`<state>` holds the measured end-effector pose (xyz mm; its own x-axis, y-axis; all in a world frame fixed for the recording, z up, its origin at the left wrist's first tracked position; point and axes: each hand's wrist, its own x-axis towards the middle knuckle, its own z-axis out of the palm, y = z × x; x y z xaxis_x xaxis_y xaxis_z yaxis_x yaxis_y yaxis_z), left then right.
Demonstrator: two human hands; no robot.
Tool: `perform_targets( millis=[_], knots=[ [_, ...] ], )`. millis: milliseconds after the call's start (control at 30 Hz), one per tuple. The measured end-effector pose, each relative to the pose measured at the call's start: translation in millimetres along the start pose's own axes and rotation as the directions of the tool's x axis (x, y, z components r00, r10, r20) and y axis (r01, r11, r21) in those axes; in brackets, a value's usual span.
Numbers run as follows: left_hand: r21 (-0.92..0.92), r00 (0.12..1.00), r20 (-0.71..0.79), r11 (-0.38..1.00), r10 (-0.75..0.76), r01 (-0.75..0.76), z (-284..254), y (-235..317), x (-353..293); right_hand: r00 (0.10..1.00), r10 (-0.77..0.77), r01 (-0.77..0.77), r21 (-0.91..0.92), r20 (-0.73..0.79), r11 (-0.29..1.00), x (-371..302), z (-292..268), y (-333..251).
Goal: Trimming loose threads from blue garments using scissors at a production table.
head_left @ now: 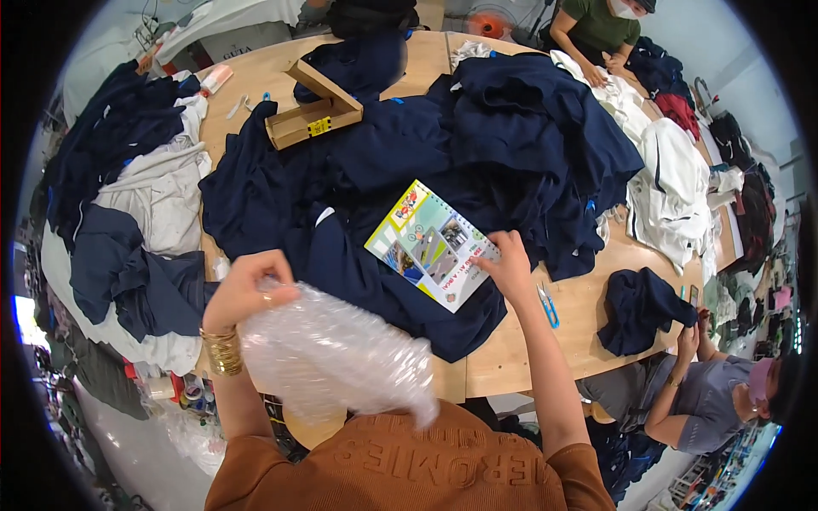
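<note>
My left hand [249,291], gold bangles at its wrist, pinches the upper corner of a crumpled sheet of clear bubble wrap [336,353]. The wrap hangs in front of me, slightly blurred, over the table's near edge. Between the thumb and fingers of my right hand [509,262] is the right edge of a colourful spiral-bound booklet [433,247]. It lies tilted over a heap of navy garments [375,162], its printed cover facing up. Farther off, an open cardboard box [311,123] with a yellow label rests on the same heap.
Blue thread snips [548,305] lie on the wooden table [511,358], right of my right forearm. White and grey garments [162,200] are piled at the left, white ones [669,192] at the right. One co-worker [596,38] stands far right; another [711,392] sits near right, beside navy cloth [639,311].
</note>
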<state>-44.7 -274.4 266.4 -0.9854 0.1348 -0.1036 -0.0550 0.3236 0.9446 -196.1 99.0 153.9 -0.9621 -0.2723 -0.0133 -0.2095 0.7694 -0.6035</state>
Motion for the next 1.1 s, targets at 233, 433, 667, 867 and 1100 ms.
perform_targets(
  millis=[233, 433, 667, 867, 1100],
  knots=[
    [0.536, 0.970, 0.173, 0.842, -0.170, 0.052, 116, 16, 16, 0.976, 0.086, -0.205, 0.697, 0.202, 0.687, -19, -59, 11],
    [0.656, 0.935, -0.151, 0.740, 0.320, -0.148, 199, 51, 28, 0.866, 0.102, -0.494, 0.802, 0.490, 0.335, -29, -149, 30],
    [0.500, 0.941, -0.063, 0.826, 0.334, -0.260, 262, 72, 63, 0.892, -0.108, -0.418, 0.893, 0.439, 0.168, -44, -187, 52],
    [-0.182, 0.997, -0.064, 0.983, -0.036, 0.024, 302, 81, 71, 0.996, 0.062, 0.003, 0.726, -0.064, 0.688, -86, -162, 76],
    [-0.441, 0.986, 0.030, 0.883, -0.167, 0.163, 325, 101, 84, 0.995, 0.034, 0.044, 0.725, -0.092, 0.687, -107, -124, 77]
  ],
)
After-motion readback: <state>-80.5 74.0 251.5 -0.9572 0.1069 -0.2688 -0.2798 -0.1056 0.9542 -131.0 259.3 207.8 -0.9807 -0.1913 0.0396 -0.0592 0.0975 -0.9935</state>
